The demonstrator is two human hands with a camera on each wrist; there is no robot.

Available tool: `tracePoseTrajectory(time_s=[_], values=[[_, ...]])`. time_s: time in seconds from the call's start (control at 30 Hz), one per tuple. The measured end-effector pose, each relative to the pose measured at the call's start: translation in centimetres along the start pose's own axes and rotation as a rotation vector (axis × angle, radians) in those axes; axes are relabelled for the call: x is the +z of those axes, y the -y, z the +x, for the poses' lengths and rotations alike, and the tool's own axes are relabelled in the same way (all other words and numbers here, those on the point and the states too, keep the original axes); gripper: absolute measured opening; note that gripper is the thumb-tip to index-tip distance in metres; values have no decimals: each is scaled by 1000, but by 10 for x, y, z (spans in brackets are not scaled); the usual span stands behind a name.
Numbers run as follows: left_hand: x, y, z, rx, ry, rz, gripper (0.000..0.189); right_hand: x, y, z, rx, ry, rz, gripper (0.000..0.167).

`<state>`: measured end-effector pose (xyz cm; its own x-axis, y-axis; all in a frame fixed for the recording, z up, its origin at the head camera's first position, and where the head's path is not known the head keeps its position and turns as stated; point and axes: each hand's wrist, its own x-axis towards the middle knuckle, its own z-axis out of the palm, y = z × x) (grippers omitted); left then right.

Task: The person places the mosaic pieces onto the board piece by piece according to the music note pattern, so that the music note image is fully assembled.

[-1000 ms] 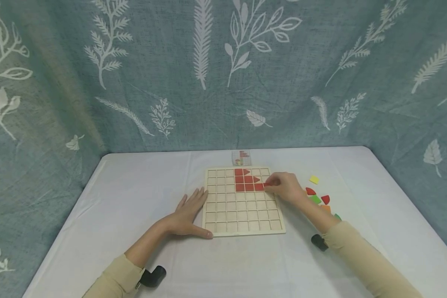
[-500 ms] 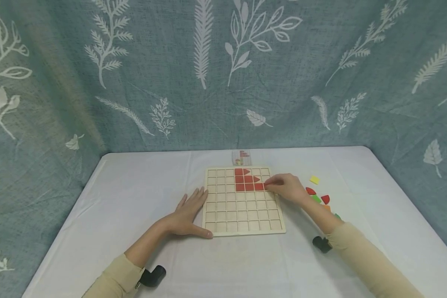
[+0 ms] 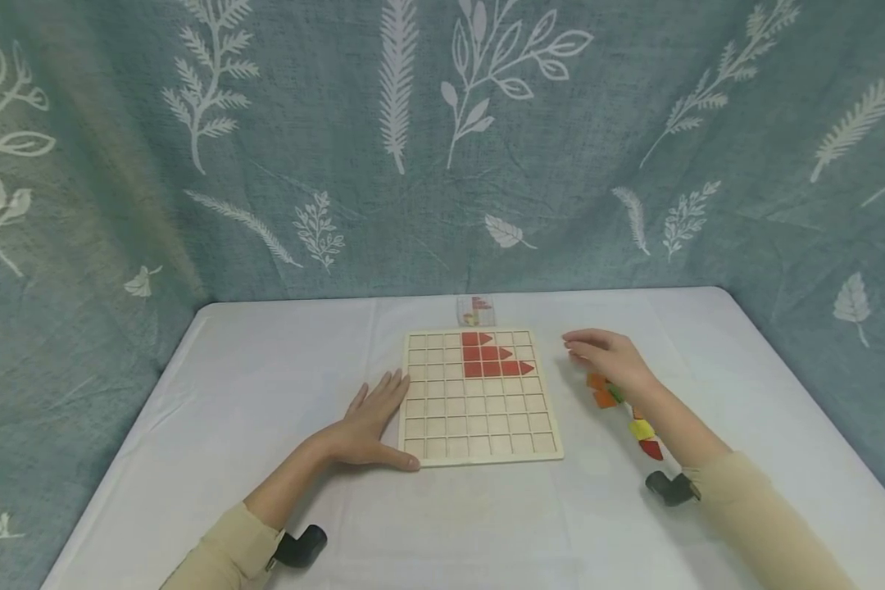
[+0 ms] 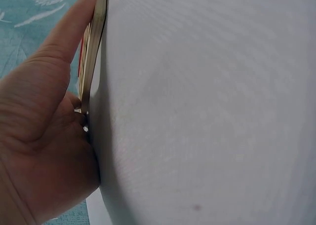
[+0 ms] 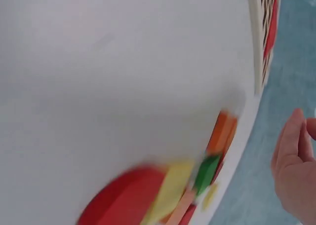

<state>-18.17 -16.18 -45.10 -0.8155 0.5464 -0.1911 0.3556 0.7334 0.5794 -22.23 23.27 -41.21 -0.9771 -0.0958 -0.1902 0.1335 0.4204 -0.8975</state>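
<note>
A pale wooden grid board (image 3: 479, 428) lies on the white table. Three rows of red pieces (image 3: 489, 369) fill cells near its top, each row ending in a point on the right. My left hand (image 3: 365, 430) rests along the board's left edge with fingers spread, the thumb at the near corner; the left wrist view shows the thumb (image 4: 59, 42) against the board's side. To the board's right, my right hand (image 3: 610, 359) is raised over the table, its fingers loosely bent. Nothing shows between them in the head view or the right wrist view.
Loose pieces lie beneath and beside the right forearm: orange ones (image 3: 604, 399), a green one (image 3: 616, 393), a yellow one (image 3: 642, 429) and a red one (image 3: 651, 450). A small patterned card (image 3: 475, 310) sits behind the board. A patterned blue-green curtain (image 3: 354, 147) hangs beyond the table.
My right hand has let go of a pointed red piece, which now ends the third row, and moved right, off the board. The left hand has stayed at the board's edge.
</note>
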Motion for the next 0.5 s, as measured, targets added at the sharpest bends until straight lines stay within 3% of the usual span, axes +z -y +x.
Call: tracePoseTrajectory(time_s=[0.1,0.3,0.5], values=[[0,0,1,0,-4,-1,130,-15,-8,-7,15,-20,-35,51],[0,-1,0,-2,-7,-2,130,-33,-27,-18,36,-50,-213,48],[0,-3,-1,-4,-5,-5,129,-35,-35,-23,-54,-52,-411,30]])
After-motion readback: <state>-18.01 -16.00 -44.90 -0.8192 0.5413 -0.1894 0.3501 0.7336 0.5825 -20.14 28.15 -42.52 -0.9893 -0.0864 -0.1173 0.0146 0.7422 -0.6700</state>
